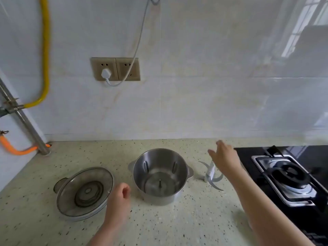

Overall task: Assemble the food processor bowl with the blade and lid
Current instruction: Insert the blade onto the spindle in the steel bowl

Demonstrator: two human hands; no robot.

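Observation:
A stainless steel bowl (pixel 159 176) stands upright in the middle of the speckled countertop, with a thin spindle rising from its floor. A smoky transparent lid (pixel 85 191) lies flat to its left. The blade unit (pixel 210 175), a white shaft with curved metal blades, stands to the right of the bowl. My right hand (pixel 224 156) hovers over the blade's top with fingers spread, holding nothing. My left hand (pixel 119 197) rests between lid and bowl, fingers loosely curled, touching neither.
A black gas hob (pixel 287 176) with a burner fills the right side. A tiled wall with a socket and white plug (pixel 105 73) is behind. Pipes and yellow and orange hoses (pixel 45 50) stand at the far left corner.

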